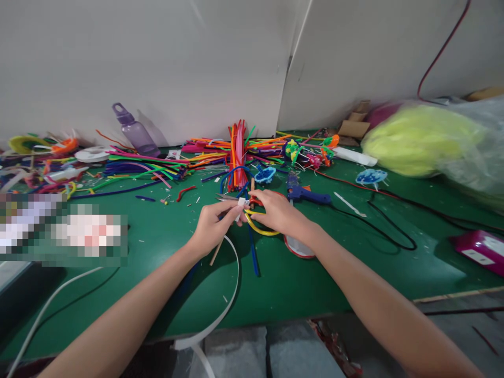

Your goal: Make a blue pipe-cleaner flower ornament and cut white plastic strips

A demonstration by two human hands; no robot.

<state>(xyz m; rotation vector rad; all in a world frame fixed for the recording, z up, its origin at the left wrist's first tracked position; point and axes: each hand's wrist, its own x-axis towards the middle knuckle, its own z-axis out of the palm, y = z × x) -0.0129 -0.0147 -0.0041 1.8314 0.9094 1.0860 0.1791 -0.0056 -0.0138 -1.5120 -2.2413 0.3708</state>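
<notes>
My left hand (216,223) is closed in a pinch on a white strip (237,262), whose long tail curves down past the table's front edge. A thin wooden stick (216,252) pokes out below these fingers. My right hand (277,210) is wrapped round scissors (226,197), their metal blades pointing left beside the pinched strip. A yellow loop (262,230) shows under the right fingers; whether it is a handle or a pipe cleaner I cannot tell. Blue pipe cleaners (254,257) hang below and rise behind the hands. The fingers partly hide the strip's end.
Behind the hands lie bundled pipe cleaners (237,157). A blue glue gun (311,194) with a black cord lies to the right, near blue flower-like pieces (372,177). A purple bottle (136,131) leans at the wall. Yellow bagged material (421,139) and a magenta box (480,251) occupy the right.
</notes>
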